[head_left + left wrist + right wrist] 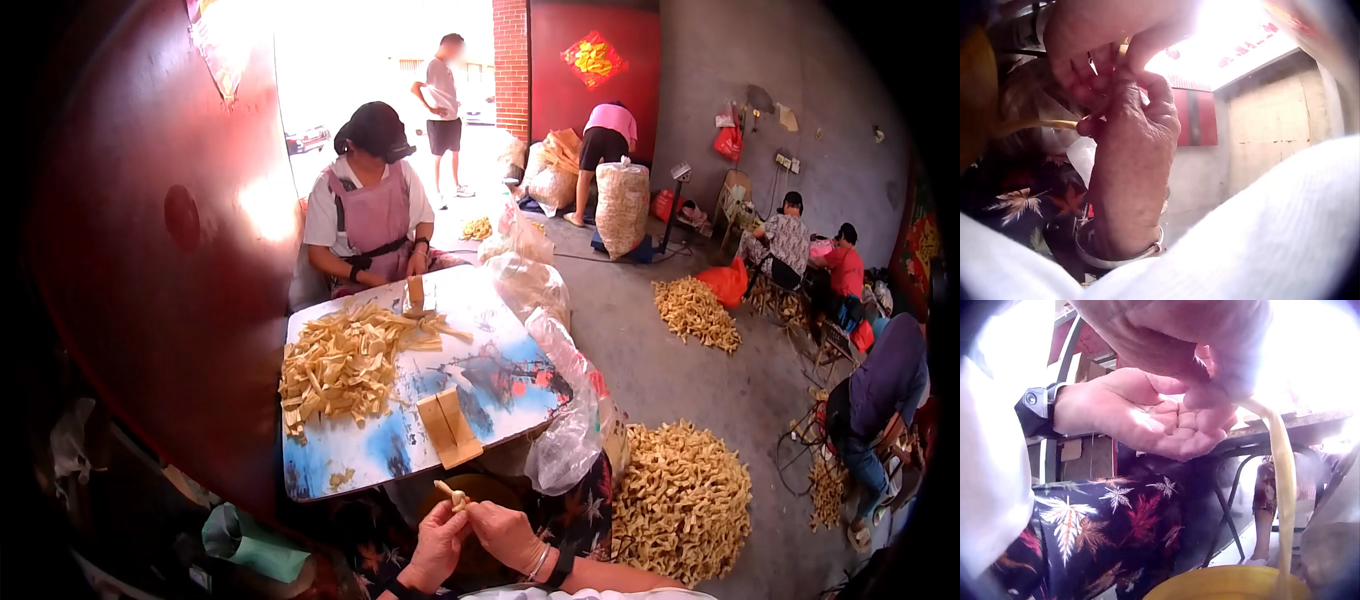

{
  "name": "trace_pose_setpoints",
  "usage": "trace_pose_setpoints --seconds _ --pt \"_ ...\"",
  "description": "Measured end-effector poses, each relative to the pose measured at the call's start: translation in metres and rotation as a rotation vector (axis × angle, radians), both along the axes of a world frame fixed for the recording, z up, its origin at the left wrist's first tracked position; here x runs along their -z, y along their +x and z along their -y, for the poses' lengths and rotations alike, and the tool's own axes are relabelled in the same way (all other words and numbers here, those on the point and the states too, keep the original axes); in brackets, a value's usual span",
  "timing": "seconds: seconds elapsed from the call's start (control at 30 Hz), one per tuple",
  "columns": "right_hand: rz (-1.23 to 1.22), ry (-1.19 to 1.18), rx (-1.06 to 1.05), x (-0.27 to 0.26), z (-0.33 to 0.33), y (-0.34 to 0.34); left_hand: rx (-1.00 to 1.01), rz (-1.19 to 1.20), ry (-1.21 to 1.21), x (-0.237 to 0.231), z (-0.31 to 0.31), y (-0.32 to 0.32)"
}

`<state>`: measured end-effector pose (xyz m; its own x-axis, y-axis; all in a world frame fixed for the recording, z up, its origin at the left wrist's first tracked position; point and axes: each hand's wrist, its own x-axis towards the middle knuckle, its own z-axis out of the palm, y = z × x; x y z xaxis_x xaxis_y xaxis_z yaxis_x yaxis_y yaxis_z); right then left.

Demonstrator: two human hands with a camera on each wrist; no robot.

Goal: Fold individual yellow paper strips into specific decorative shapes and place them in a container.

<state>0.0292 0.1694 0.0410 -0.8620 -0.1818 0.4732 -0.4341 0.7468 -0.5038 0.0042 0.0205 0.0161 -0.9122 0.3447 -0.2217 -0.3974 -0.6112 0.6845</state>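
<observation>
In the head view, both hands meet low in front, close to the table's near edge. My left hand (437, 548) and my right hand (510, 537) pinch a pale yellow, knotted strip (458, 498) between their fingertips. One end of it pokes up past the fingers. From the right wrist, the left hand (1154, 415) shows with palm up and fingers bent, the right hand (1179, 337) over it, and a length of the strip (1282, 469) hangs down over a yellow bucket (1229, 584). The right hand (1135, 150) wears a bracelet.
On the painted table (500, 310) lie a heap of strips (350, 365) and a grooved wooden block (449, 428). A person (375, 200) sits across. A large pile of knotted pieces (685, 500) covers floor at right, near clear plastic bags (565, 430).
</observation>
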Motion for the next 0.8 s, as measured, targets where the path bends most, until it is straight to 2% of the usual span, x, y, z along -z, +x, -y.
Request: trace_pose_setpoints --seconds 0.07,0.1,0.13,0.17,0.2,0.23,0.3,0.37,0.4,0.47,0.5,0.57,0.6,0.67,0.8 --pt "-0.037 -0.149 -0.015 -0.005 0.001 -0.003 -0.064 -0.101 -0.092 0.002 0.002 -0.003" --pt "-0.053 -0.223 -0.021 -0.011 0.000 -0.007 -0.083 -0.212 -0.223 0.007 0.006 -0.009" --pt "0.123 -0.348 0.034 -0.017 -0.002 -0.009 -0.080 -0.299 -0.332 0.000 0.007 -0.008" --pt "0.159 -0.409 0.044 -0.023 -0.004 -0.015 -0.073 -0.381 -0.444 -0.009 0.007 -0.008" --pt "0.176 -0.516 -0.020 -0.018 -0.005 -0.024 -0.007 -0.382 -0.501 -0.010 0.007 -0.009" --pt "0.230 -0.519 -0.054 -0.012 -0.005 -0.030 0.066 -0.372 -0.560 -0.009 0.007 -0.009" --pt "0.479 -0.725 -0.162 -0.006 -0.005 -0.034 0.143 -0.449 -0.468 -0.012 0.010 -0.011" --pt "0.646 -1.002 -0.136 -0.018 -0.001 -0.032 0.045 -0.190 -0.101 -0.038 -0.004 -0.003" --pt "0.579 -0.839 -0.138 -0.017 -0.006 -0.034 0.055 -0.182 -0.103 -0.032 0.001 -0.006" --pt "0.632 -0.874 -0.122 -0.009 -0.007 -0.037 0.080 -0.153 -0.109 -0.021 0.009 -0.007" --pt "0.653 -0.814 -0.083 -0.013 -0.007 -0.035 0.094 -0.141 -0.110 -0.022 0.011 -0.007" --pt "0.426 -0.554 -0.090 -0.013 -0.006 -0.034 0.049 -0.185 -0.225 -0.034 0.007 -0.003" --pt "0.405 -0.586 -0.125 -0.010 -0.004 -0.034 0.014 -0.211 -0.287 -0.036 0.006 -0.002" --pt "0.541 -0.680 -0.186 -0.013 -0.004 -0.032 -0.045 -0.252 -0.394 -0.031 0.007 -0.002" --pt "0.723 -0.935 -0.312 -0.009 -0.001 -0.033 -0.037 -0.129 -0.242 -0.016 0.012 -0.006"
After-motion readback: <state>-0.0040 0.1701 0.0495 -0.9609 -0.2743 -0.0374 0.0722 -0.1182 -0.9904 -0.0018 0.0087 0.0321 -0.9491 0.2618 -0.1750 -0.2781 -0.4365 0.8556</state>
